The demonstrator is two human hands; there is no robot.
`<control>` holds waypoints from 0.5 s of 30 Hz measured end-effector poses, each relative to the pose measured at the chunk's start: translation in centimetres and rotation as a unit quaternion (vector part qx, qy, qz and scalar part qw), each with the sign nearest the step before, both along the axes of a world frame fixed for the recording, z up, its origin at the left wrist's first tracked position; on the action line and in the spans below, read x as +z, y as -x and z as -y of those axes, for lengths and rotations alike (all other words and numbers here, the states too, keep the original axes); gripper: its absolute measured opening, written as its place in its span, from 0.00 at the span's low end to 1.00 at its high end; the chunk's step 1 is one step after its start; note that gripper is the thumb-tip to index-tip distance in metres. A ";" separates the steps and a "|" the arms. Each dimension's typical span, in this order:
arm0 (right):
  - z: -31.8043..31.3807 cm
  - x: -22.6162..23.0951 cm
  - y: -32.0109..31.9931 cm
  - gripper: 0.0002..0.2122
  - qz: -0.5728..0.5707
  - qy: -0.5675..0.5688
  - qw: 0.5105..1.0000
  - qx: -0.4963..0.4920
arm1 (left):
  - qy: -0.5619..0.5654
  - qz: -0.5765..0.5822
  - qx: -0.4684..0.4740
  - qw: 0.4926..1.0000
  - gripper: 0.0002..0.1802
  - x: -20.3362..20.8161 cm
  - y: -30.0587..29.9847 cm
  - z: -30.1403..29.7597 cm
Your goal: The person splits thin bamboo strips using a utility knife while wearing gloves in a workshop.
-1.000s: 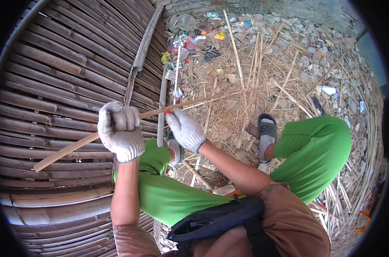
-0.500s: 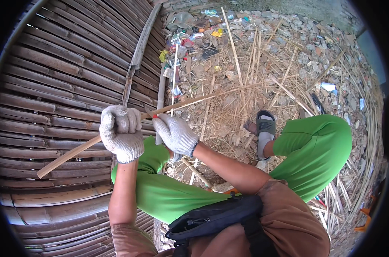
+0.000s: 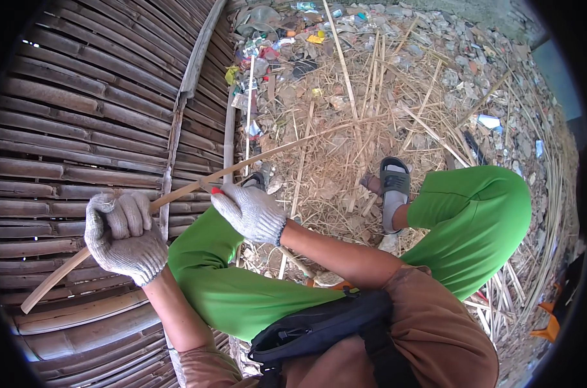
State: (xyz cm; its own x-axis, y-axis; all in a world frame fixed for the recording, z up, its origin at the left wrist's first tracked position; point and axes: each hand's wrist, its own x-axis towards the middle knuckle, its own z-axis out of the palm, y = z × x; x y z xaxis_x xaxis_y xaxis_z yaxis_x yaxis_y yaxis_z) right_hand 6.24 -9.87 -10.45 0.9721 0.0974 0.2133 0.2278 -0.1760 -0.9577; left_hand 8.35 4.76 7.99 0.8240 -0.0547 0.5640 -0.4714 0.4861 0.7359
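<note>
My left hand [image 3: 125, 236], in a pale knitted work glove, is closed around a long bamboo strip [image 3: 261, 157]. The strip's near end sticks out to the lower left, and its far part stretches up and right over the litter-strewn ground. My right hand [image 3: 251, 212], gloved the same way, is closed on a small knife [image 3: 216, 191]; only a bit of red handle and a short piece of blade show. The blade lies against the strip, to the right of my left hand. My right fingers cover the rest of the knife.
A slatted bamboo platform [image 3: 41, 169] fills the left side. Bamboo strips [image 3: 342, 64], shavings [image 3: 332, 168] and mixed rubbish [image 3: 267, 48] cover the ground. My sandalled foot [image 3: 395, 187] stands among the shavings. At the right edge lies an orange object [image 3: 548, 320].
My left hand has moved toward the lower left, away from my right hand, and the strip's near end has shifted the same way. The view has shifted slightly.
</note>
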 end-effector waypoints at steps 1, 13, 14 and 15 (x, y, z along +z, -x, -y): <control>0.0 -0.3 -0.4 0.18 0.004 -0.001 1.000 -0.008 | -0.004 -0.001 -0.001 1.000 0.16 -0.1 0.1 0.0; -0.8 -0.9 -0.1 0.24 -0.016 -0.022 1.000 -0.005 | -0.023 -0.048 0.036 0.998 0.15 -4.0 1.0 2.1; -0.5 -1.1 -0.3 0.26 -0.012 -0.058 0.998 0.025 | -0.018 -0.051 0.038 0.998 0.15 -4.0 1.1 2.1; 0.4 -1.6 -0.9 0.31 -0.103 0.000 0.995 0.015 | -0.021 -0.051 0.042 0.998 0.15 -3.8 0.9 1.9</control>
